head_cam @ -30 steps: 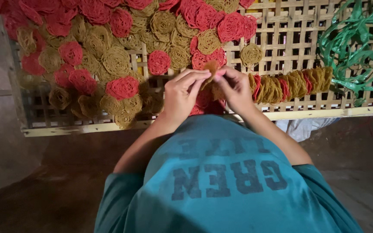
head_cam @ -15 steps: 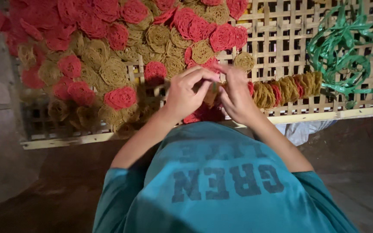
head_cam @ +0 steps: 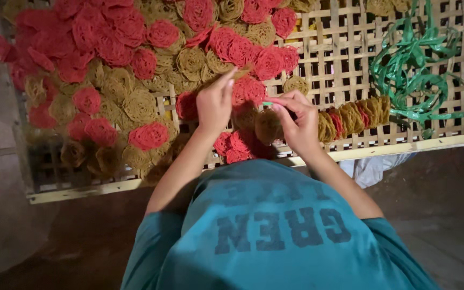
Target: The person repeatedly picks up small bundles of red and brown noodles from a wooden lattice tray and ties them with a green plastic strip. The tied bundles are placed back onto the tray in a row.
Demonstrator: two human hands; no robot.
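A person in a teal shirt [head_cam: 275, 236] leans over a woven bamboo tray [head_cam: 350, 53], both hands raised near its front edge. The right hand [head_cam: 296, 121] is closed in a pinch around a tan coiled disc [head_cam: 268, 126], held on edge against the end of a strung row of discs [head_cam: 353, 115] that runs toward the tray's right side – tan ones with a few red between, packed face to face, so the held disc appears lined up to join them. A short green tip shows at the right fingertips [head_cam: 276, 106], most likely the end of the strip the row is threaded on. The left hand [head_cam: 214, 104] hovers just beside it, fingers half curled with the index finger extended upward; whether it grips anything cannot be told from this angle. Loose red discs [head_cam: 114, 37] and tan discs [head_cam: 138, 104] lie heaped across the tray's left half and back edge, within easy reach of the left hand, and a few red ones [head_cam: 237, 145] sit right under the hands. A tangle of green plastic strips [head_cam: 412, 75] rests at the back right corner – close to the far end of the row
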